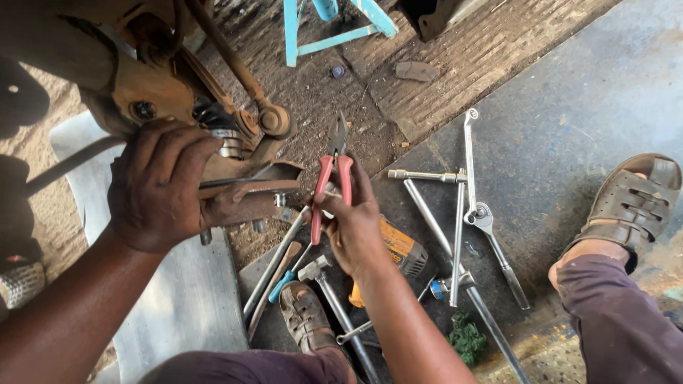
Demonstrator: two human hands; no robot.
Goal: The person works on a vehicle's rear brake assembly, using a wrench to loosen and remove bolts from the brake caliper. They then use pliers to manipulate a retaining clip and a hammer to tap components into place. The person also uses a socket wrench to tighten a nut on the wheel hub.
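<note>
Red-handled steel pliers (333,178) stand almost upright in the right hand (352,224), jaws pointing up and away, the two red handles side by side with the fingers and thumb wrapped round their lower ends; the grip is pressed together on the handles. The pliers hang in the air just right of the rusty brown metal wheel assembly (181,92), close to it, though whether the tips touch it cannot be told.

The left hand (160,185) is curled into a closed grip around a rusted, flat metal bracket (245,195) that juts out from the assembly towards the right hand; a thin dark rod (67,163) runs out from under that hand to the left. A shiny coiled steel part (229,141) sits just above the knuckles.

Below the hands, on the dark concrete floor (590,92), lie tools: a long chrome ratchet wrench (487,227) and several long steel extension bars (455,235) crossing one another to the right, a small steel hammer (316,270) and a blue-handled screwdriver (284,284) between the two forearms, and an orange and black power tool (402,249) partly hidden behind the right wrist. A pale metal sheet (188,299) lies on the ground under the left forearm. The person's feet in brown strapped sandals show at bottom centre (306,316) and at the right edge (633,203). A light blue metal stand (334,25) sits at the top on the rough brick paving.
</note>
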